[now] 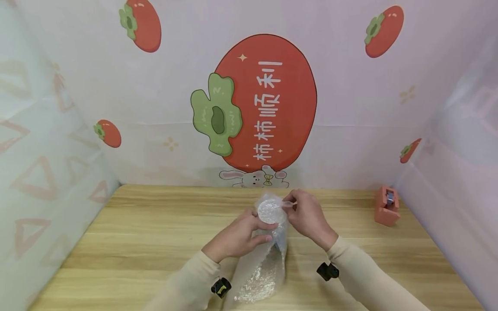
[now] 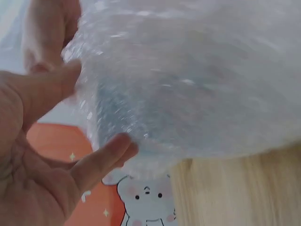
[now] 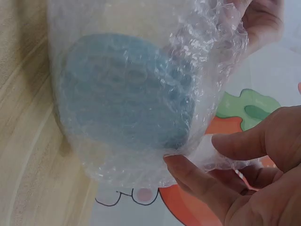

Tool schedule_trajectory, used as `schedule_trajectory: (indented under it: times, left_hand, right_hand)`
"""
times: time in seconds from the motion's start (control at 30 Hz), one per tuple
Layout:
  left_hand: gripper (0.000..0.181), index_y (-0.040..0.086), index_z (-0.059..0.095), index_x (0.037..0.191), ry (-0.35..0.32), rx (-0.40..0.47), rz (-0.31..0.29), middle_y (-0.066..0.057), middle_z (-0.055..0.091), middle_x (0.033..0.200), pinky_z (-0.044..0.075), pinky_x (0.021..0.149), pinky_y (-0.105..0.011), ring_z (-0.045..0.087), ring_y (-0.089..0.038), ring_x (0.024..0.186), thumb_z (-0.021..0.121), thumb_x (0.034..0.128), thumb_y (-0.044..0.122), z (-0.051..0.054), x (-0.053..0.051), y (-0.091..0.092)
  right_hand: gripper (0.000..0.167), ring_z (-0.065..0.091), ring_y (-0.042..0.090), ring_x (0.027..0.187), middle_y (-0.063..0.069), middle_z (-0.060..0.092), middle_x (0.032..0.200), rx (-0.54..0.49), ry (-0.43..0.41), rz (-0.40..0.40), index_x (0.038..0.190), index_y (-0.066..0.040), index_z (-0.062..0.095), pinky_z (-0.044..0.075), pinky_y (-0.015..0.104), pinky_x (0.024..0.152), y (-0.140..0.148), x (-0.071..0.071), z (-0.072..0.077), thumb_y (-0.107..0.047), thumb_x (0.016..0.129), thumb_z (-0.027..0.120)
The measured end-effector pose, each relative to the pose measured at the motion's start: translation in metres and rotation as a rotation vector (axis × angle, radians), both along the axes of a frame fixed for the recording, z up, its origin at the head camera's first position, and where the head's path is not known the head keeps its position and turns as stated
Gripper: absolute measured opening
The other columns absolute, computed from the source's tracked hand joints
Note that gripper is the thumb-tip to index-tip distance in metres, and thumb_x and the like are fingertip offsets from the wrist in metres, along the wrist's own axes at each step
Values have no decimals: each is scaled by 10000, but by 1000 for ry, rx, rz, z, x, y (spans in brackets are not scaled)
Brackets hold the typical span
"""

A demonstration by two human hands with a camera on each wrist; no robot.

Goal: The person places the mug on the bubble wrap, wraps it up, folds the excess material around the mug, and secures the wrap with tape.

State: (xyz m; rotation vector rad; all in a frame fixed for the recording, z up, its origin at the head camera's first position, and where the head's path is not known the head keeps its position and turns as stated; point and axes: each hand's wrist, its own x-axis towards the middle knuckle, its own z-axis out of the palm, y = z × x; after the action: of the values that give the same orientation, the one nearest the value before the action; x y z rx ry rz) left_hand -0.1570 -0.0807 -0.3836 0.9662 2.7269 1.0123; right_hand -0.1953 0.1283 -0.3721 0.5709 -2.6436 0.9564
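A sheet of clear bubble wrap is wound round an object, its round top facing up. Through the layers in the right wrist view shows a blue, rounded thing; its kind is hard to tell. My left hand grips the wrapped bundle from the left side, thumb and fingers spread on the wrap. At the upper right of the bundle my right hand pinches a flap of the wrap between thumb and fingers. Toward the front of the table trails a loose tail of the sheet.
An orange tape dispenser stands at the right rear of the wooden table. Behind and at both sides rise walls covered in a printed cloth with red fruit and a rabbit.
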Motion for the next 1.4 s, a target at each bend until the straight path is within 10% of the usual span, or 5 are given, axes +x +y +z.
schedule_trajectory:
  times: [0.3,0.9,1.4]
  left_hand:
    - [309,98,707,1292,42,-3,80,-183,619,1305,479,996,-454,485,-288,1212,661,995,170,-3,3,17]
    - [381,67,647,1360,-60,-39,3,-219,532,1345,476,1001,-439,490,-280,1232,667,993,170,7,-2,14]
    - [373,121,646,1374,-116,-43,2,-102,490,1127,478,828,-315,512,-255,1016,646,1007,186,6,-1,4]
  right_hand:
    - [163,635,162,732,7,540,788,-10,70,94,777,-48,729,586,303,671,9,-8,-12,105,781,788]
    - [235,706,166,825,16,679,867,59,125,344,979,-13,788,593,308,725,34,-9,-19,140,803,756]
    - [124,688,214,923,30,605,979,154,187,391,1005,-5,781,589,328,762,35,6,-23,-37,896,731]
